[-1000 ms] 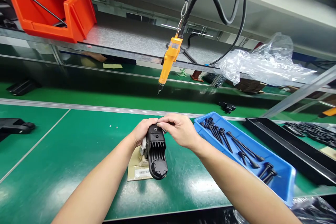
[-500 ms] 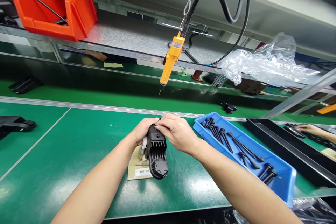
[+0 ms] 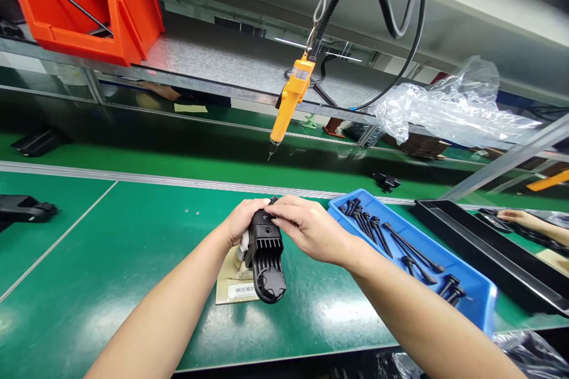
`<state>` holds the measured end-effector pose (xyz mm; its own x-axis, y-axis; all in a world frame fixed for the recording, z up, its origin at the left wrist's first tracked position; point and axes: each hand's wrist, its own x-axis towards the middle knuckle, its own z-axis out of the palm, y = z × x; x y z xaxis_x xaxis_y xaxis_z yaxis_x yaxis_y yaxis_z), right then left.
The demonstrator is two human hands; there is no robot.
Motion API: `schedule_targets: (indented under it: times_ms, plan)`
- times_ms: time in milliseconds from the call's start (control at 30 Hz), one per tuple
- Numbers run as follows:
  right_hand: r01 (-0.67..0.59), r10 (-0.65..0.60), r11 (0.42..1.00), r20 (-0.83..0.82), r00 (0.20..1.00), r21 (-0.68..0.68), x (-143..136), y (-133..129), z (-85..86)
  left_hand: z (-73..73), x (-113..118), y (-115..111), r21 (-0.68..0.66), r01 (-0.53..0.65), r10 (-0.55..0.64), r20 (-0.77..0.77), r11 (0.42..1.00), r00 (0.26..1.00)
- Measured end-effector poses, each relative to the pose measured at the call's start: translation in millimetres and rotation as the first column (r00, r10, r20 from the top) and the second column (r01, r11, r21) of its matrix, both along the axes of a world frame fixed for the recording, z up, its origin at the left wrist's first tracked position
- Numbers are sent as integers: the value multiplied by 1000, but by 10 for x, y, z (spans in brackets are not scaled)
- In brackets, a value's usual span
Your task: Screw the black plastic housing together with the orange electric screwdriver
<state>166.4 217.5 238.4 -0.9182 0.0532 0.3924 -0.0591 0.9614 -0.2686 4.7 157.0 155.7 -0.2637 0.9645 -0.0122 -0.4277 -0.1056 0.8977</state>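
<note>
A black ribbed plastic part (image 3: 269,254) rests on a fixture with a labelled tan base (image 3: 226,284). My left hand (image 3: 243,222) is closed round the far left side of the part. At its far end, the fingers of my right hand (image 3: 306,225) are bent and pressed together against the top; anything between them is too small or hidden to make out. Above the hands hangs a yellow electric screwdriver (image 3: 288,100), its tip pointing down.
To the right are a blue tray (image 3: 484,302) of black cable parts and a long black tray (image 3: 489,254). A person's hand (image 3: 518,217) shows at far right. Two small rings lie left of my hands. A red bin (image 3: 133,23) stands on the shelf.
My right hand has shifted slightly right and its fingers have moved a little on the part's top, showing more of the far end. The left hand keeps its hold.
</note>
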Motion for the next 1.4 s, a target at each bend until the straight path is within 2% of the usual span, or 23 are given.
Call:
schedule_targets:
  times_ms: [67,133,233,300,333,400,500,600,700,767,867,933,1000,1067,1200,1400]
  plan:
    - [65,-69,994,-42,997,-88,-33,69,9,2,-6,-3,12,33,-33,-24,999,999]
    - [192,-224,952,-115,968,-237,-137,211,35,8,-12,-9,-5,96,-96,-45,995,994]
    - [371,-498,792,-162,852,-484,-446,549,140,16,-14,-15,-45,145,-147,-43,988,988]
    - [435,-618,679,-141,773,-591,-723,813,251,18,-11,-13,-49,132,-133,-32,990,991]
    - [450,-661,633,-137,738,-630,-866,940,312,17,-10,-10,-49,124,-126,-26,991,992]
    - [451,-708,584,-152,689,-675,-1136,1167,424,17,-7,-4,-58,119,-120,-11,991,993]
    - [400,-724,559,-192,662,-726,-1435,1399,532,21,-3,0,-68,120,-120,-4,990,993]
    - [293,-685,563,-237,689,-773,-1541,1479,569,30,1,-3,-64,122,-123,-8,990,992]
    - [180,-638,562,-285,716,-807,-1437,1407,586,35,2,-5,-64,123,-123,6,990,992]
    - [124,-609,537,-282,741,-834,-1271,1277,610,32,-2,-5,-63,121,-121,2,991,993]
    - [37,-524,489,-260,811,-872,-941,970,680,16,-9,-5,-58,120,-122,-16,991,992]
    - [-104,-430,454,-320,844,-885,-719,716,743,10,-11,-8,-50,126,-127,-20,991,992]
    - [-262,-363,427,-429,827,-866,-539,461,807,15,-9,-16,-47,134,-135,-21,990,991]
    - [-356,-347,417,-508,789,-837,-426,242,857,31,-4,-25,-44,139,-140,-23,989,990]
    - [-418,-338,423,-568,751,-804,-399,-14,870,71,5,-40,-46,133,-135,-28,990,990]
    - [-429,-324,439,-584,744,-790,-527,-82,737,50,-9,-31,-34,129,-131,-65,991,989]
